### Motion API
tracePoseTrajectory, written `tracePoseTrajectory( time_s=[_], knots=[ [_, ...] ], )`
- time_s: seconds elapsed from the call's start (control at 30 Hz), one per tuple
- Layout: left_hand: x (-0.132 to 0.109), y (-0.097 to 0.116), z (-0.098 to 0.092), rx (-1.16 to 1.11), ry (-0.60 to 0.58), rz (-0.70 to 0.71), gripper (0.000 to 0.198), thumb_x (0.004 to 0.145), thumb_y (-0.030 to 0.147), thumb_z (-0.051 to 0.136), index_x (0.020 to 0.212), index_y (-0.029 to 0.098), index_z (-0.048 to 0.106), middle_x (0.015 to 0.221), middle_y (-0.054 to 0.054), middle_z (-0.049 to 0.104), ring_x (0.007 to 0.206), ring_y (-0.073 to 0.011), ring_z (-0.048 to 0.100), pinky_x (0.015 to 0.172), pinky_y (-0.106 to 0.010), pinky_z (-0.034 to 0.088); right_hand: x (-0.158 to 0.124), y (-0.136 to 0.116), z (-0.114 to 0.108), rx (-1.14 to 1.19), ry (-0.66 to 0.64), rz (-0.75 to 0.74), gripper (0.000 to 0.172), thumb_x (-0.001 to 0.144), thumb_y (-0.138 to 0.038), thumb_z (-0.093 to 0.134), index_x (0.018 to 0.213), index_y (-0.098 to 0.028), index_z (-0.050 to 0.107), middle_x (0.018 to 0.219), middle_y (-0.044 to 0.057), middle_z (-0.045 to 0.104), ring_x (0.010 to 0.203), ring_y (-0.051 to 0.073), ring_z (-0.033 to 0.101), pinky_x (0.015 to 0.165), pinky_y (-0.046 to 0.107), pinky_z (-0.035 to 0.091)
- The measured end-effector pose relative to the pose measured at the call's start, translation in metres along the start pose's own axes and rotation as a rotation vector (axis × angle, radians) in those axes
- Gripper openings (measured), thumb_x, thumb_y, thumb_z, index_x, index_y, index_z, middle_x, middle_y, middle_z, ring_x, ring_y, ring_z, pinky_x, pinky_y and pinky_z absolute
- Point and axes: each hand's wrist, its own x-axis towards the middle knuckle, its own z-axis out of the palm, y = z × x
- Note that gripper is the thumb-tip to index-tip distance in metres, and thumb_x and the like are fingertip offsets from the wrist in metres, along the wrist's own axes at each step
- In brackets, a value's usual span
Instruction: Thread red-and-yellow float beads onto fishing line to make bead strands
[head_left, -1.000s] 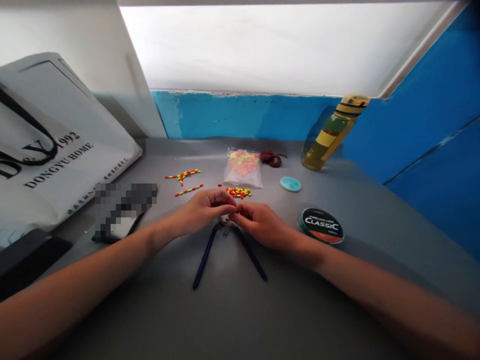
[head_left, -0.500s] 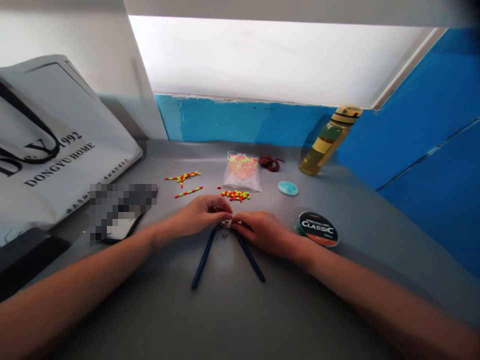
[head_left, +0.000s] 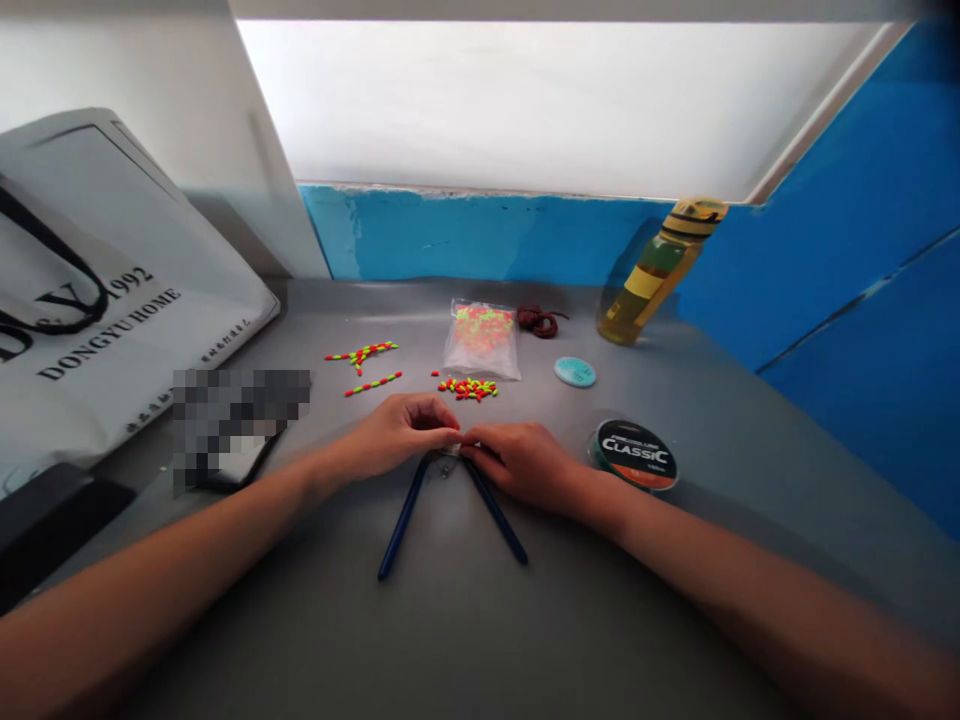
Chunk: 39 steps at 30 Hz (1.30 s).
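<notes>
My left hand (head_left: 401,432) and my right hand (head_left: 521,455) meet at the fingertips over the head of a tool with two dark blue handles (head_left: 401,520). Both hands are closed in a pinch, and whatever lies between the fingertips is too small to make out. The blue handles spread toward me on the grey table (head_left: 450,630). Just beyond my fingers lies a loose pile of red and yellow-green beads (head_left: 469,388). Behind it is a clear bag of similar beads (head_left: 482,340). Rows of beads (head_left: 373,384) lie to the left.
A round spool labelled CLASSIC (head_left: 636,455) sits right of my right hand, with a light blue disc (head_left: 575,372) behind it. Farther back are a dark red cord bundle (head_left: 538,321) and a yellow-green bottle (head_left: 649,285). At left are a phone (head_left: 244,455) and a white bag (head_left: 142,230).
The view has shifted slightly. My fingertips are closer together, and the pale bit between them shows less than before.
</notes>
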Motion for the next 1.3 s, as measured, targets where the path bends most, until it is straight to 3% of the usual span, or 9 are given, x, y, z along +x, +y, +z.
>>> tracePoseTrajectory(
  time_s=[0.73,1.03,1.3],
  knots=[
    [0.0004,-0.0005,0.0012,0.028,-0.004,0.01,0.028,0.081,0.038,0.075,0.085,0.013,0.065,0.075,-0.002,0.067,0.068,-0.0113,0.059,0.063,-0.024,0.044,-0.001,-0.0026,-0.0006,0.036,0.004,0.017,0.02,0.097,-0.025,0.056,0.105,-0.019,0.073,0.096,0.008,0.078,0.085,0.022,0.073,0.071,0.029,0.046],
    [0.0011,0.0,-0.0014,0.19,-0.007,0.078,0.017,0.08,0.03,0.073,0.083,0.013,0.069,0.079,-0.004,0.069,0.071,-0.0129,0.062,0.065,-0.024,0.047,-0.0016,-0.0034,-0.0022,0.018,-0.008,0.035,0.017,0.096,-0.026,0.056,0.102,-0.02,0.072,0.092,0.007,0.078,0.082,0.021,0.072,0.069,0.028,0.044],
    [0.0018,-0.0008,-0.0026,0.116,-0.06,0.1,0.018,0.079,0.03,0.075,0.08,0.014,0.067,0.088,-0.005,0.071,0.079,-0.0145,0.064,0.073,-0.027,0.049,-0.002,-0.0032,-0.0019,0.027,0.012,0.017,0.018,0.096,-0.026,0.056,0.101,-0.021,0.072,0.09,0.006,0.077,0.078,0.019,0.07,0.067,0.027,0.042]
  ],
)
